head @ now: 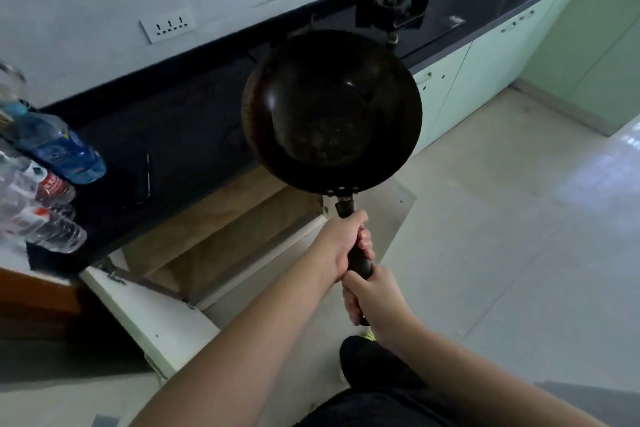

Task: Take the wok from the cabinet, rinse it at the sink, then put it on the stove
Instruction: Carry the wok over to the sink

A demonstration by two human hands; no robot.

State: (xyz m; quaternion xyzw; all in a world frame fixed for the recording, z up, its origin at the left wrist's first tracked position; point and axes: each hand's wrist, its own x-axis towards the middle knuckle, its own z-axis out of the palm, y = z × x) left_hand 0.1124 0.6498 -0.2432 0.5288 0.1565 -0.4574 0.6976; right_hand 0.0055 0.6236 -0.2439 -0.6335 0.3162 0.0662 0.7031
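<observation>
Both hands clamp the wok's handle — left hand [341, 246] nearer the bowl, right hand [372, 302] behind — fingers wrapped tight, likely steadying its weight. The wok [330, 111] hangs beyond them, above the open cabinet [214, 236], short of the stove [391, 12].

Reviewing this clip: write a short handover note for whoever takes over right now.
Left hand grips the wok handle near the pan; right hand grips its end.
Wok is held in the air above the open cabinet, with the stove beyond it.
Done: wok out of the cabinet.
Left: rinse at the sink, not clearly in view, then set it on the stove.
</observation>
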